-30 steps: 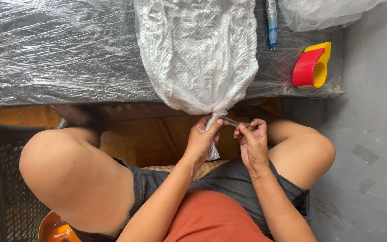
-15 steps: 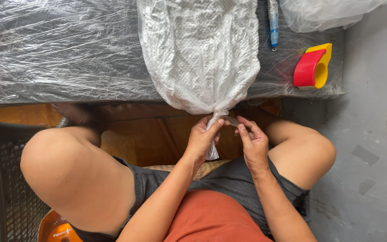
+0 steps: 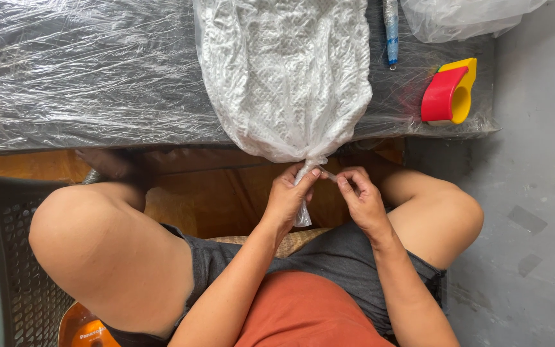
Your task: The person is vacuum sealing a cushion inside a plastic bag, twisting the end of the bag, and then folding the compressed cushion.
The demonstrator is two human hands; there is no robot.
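Note:
A clear plastic bag (image 3: 284,77) filled with white patterned material lies on the plastic-wrapped table (image 3: 85,77), its twisted neck hanging over the front edge. My left hand (image 3: 289,196) grips that twisted neck just below the table edge. My right hand (image 3: 360,198) is right beside it, fingers pinched on a thin piece of clear tape or tie that runs to the neck. The tail of the bag pokes out below my left hand. Both hands sit between my bare knees.
A red and yellow tape dispenser (image 3: 449,91) stands at the table's right end. A blue pen (image 3: 391,32) lies beside the bag. Another clear bag (image 3: 464,16) is at the top right. A dark mesh basket (image 3: 8,257) stands at the left; grey floor lies to the right.
My right hand has shifted slightly down and right from the bag's neck, drawing the thin strip out. The left hand keeps its grip in the same place.

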